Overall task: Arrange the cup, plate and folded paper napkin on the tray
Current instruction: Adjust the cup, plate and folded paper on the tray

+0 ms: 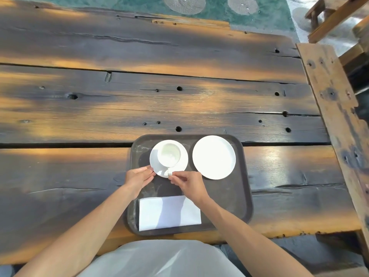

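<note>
On tray [235,196]: your right hand [189,183] pinches cup [169,154] handle, left hand [138,176] fingertips grip saucer [180,166] rim. Step: fine-tuning cup. Plate [213,156], folded napkin [169,212] placed. Next: let go gently.

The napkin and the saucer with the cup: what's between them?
In the head view, only bare tray and the right hand lie between napkin and saucer.

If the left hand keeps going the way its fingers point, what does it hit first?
The left hand points up and to the right at the saucer; its fingertips already look to be at the near-left rim. Pushing on, it would probably meet the cup next, though depth is unclear.
</note>
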